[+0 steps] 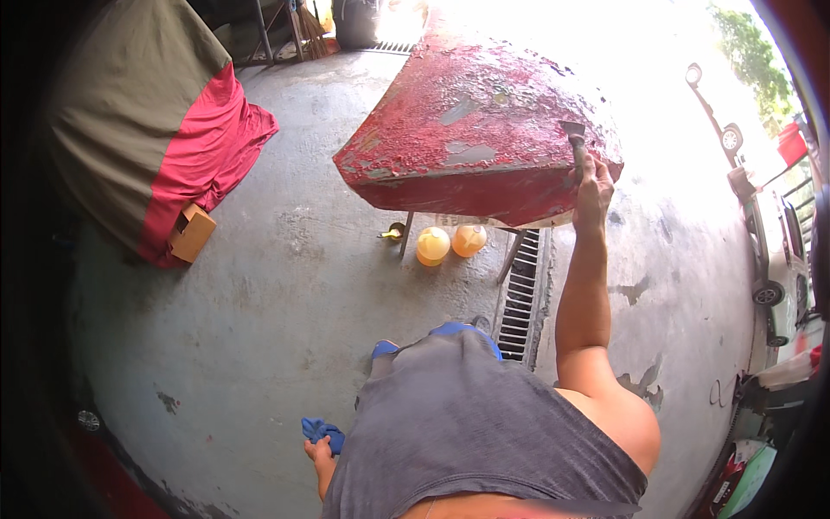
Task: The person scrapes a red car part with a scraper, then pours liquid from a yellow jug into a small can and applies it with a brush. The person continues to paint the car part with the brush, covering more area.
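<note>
My right hand (pixel 593 192) is closed round the handle of a scraper (pixel 577 144), its flat blade pointing away from me. The blade lies over the right side of a red car hood (pixel 484 95), whose paint is wrinkled and blistered, with a few bare grey patches. Whether the blade touches the paint I cannot tell. Low at my left side, my left hand (pixel 322 448) grips a crumpled blue cloth (pixel 323 432).
Under the panel stand two round yellowish containers (pixel 432 246) between support legs (pixel 512 256). A floor drain grate (pixel 519 298) runs beside them. A covered vehicle (pixel 138 112) and a cardboard box (pixel 192 233) are at left; parked cars (pixel 778 268) line the right.
</note>
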Available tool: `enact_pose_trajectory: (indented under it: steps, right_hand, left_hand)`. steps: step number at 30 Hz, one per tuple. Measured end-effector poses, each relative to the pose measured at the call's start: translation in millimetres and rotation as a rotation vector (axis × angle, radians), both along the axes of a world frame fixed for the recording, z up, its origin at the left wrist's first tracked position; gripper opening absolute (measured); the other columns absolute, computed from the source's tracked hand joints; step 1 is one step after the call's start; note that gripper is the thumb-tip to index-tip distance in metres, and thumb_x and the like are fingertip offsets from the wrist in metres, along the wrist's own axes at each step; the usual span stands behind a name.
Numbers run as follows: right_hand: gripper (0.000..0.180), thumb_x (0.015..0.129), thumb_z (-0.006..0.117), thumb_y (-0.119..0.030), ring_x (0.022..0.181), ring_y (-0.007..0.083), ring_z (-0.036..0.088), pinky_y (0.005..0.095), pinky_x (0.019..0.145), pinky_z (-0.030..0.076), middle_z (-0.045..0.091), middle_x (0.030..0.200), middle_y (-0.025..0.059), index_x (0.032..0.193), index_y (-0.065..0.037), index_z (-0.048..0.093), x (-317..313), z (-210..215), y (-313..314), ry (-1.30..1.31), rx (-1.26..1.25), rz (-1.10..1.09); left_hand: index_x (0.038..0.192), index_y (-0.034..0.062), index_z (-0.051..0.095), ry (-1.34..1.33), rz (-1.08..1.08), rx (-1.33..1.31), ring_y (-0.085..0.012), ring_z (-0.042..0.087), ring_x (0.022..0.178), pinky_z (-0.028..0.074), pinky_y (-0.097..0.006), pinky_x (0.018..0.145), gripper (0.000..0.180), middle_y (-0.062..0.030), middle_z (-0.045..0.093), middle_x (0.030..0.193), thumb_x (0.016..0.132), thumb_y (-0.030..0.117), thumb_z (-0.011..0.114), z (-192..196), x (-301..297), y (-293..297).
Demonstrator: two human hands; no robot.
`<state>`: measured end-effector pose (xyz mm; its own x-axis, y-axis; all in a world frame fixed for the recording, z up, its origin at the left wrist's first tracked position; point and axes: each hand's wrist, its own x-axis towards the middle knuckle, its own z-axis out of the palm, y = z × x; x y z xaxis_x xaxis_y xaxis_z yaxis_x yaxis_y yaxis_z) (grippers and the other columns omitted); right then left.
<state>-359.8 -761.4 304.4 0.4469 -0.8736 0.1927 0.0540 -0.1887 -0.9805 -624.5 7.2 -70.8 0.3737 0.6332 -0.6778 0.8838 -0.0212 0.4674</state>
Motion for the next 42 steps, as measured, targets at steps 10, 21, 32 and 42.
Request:
enact_pose_trajectory:
  steps: [10,21,32,42]
  right_hand:
    - [0.030,0.107,0.054,-0.029,0.059,0.0036,0.047,0.0181,0.050,0.038,0.062,0.084,0.0027,0.128,-0.007,0.055,72,-20,257,-0.081,0.425,0.593]
    - [0.049,0.106,0.055,-0.042,0.088,0.0091,0.059,0.0251,0.071,0.048,0.067,0.112,0.0029,0.140,-0.007,0.049,201,-90,438,0.126,0.541,0.998]
    - [0.043,0.105,0.057,-0.040,0.089,0.0110,0.062,0.0282,0.071,0.050,0.066,0.111,0.0038,0.134,-0.009,0.049,373,-133,459,0.187,0.774,0.708]
    - [0.040,0.103,0.062,-0.036,0.086,0.0108,0.062,0.0285,0.069,0.051,0.066,0.106,0.0029,0.132,-0.011,0.050,458,-201,432,0.149,0.671,0.302]
  left_hand:
    - [0.147,-0.0045,0.041,-0.179,-0.031,0.142,-0.0364,0.058,0.126,0.045,-0.046,0.108,0.081,-0.0251,0.054,0.142,0.077,0.005,0.082,66,95,39]
    - [0.130,-0.0037,0.051,-0.303,-0.062,0.243,-0.0323,0.063,0.110,0.049,-0.044,0.099,0.061,-0.0204,0.063,0.122,0.078,0.003,0.081,85,196,99]
    - [0.133,-0.0085,0.050,0.120,-0.178,0.298,-0.0357,0.062,0.113,0.046,-0.045,0.104,0.073,-0.0248,0.063,0.126,0.069,0.002,0.085,101,330,197]
    - [0.132,-0.0097,0.051,-0.048,-0.559,0.207,-0.0366,0.062,0.115,0.046,-0.045,0.105,0.074,-0.0263,0.063,0.125,0.067,0.001,0.084,87,672,217]
